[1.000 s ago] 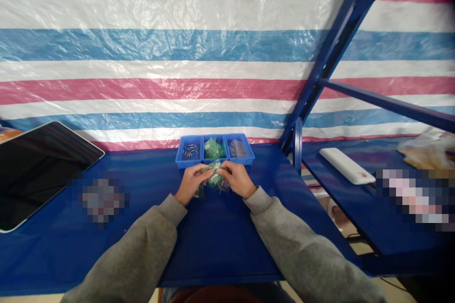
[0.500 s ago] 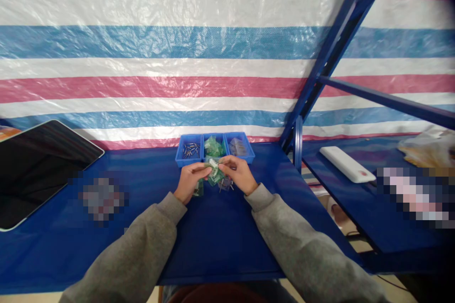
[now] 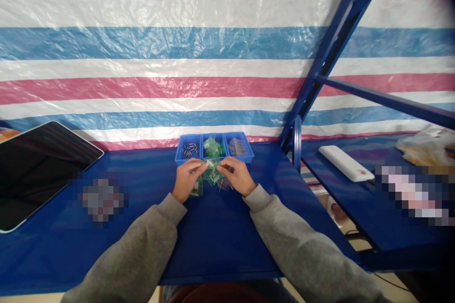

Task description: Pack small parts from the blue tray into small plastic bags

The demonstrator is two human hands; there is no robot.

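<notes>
Between my two hands is a small green plastic bag, pinched along its upper edge. My left hand grips its left side with thumb and forefinger. On the other side my right hand pinches it the same way. Just behind stands a blue three-part bin. Metal pins lie in its left compartment, green bags in the middle one, clear bags in the right one. Another green bag rests on the table beside my left hand, and small metal pieces lie near my right fingers.
A dark-screened tablet lies at the left of the blue table. A white power bank and a plastic bag lie on the right-hand table. A blue metal frame rises between. Striped sheeting hangs behind.
My fingertips have drawn slightly apart, and the green bag's top edge now looks straighter and spread between them. The rest stays in place.
</notes>
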